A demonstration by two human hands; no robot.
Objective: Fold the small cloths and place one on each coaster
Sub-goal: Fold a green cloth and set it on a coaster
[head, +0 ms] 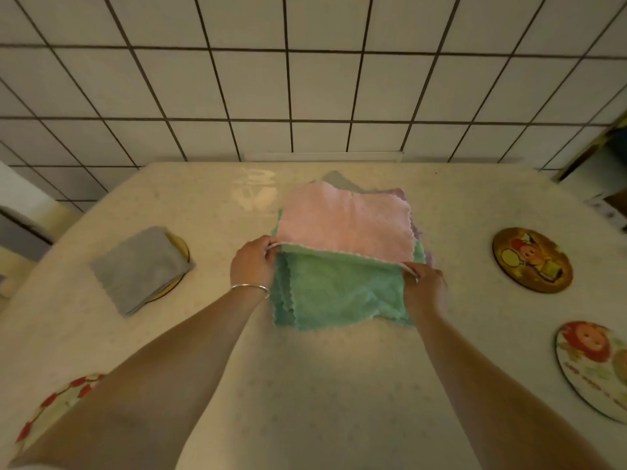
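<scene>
Both forearms reach forward over the counter (pixel 322 385) from the bottom corners, converging on a stack of small cloths in the middle. The left hand (pixel 252 262) is turned with its back to the camera, a silver bangle (pixel 250 288) on the wrist, its grip closed on the near left corner of the pink cloth (pixel 342 222). The right hand (pixel 424 286) sits a little lower and nearer, knuckles up, its grip pinched shut on the near right corner of the same cloth. Between the two hands the near edge of the pink cloth is lifted off the stack and stretched in a taut line, while its far part lies flat on the pile.

Under it, a green cloth (pixel 339 293) is exposed, lying flat with its scalloped edges toward the camera. Slivers of a purple cloth (pixel 400 193) and a grey-green one show at the far and right edges of the pile.

To the left, a folded grey cloth (pixel 139 266) rests on a round coaster (pixel 181 244), covering most of it. Two bare coasters lie on the right: a dark one with a cartoon figure (pixel 532 260) and, nearer, a pale one (pixel 593 368) cut by the frame edge. Another coaster with a red rim (pixel 51 408) shows at lower left, partly hidden by the left arm. A tiled wall (pixel 305 79) rises behind the counter
</scene>
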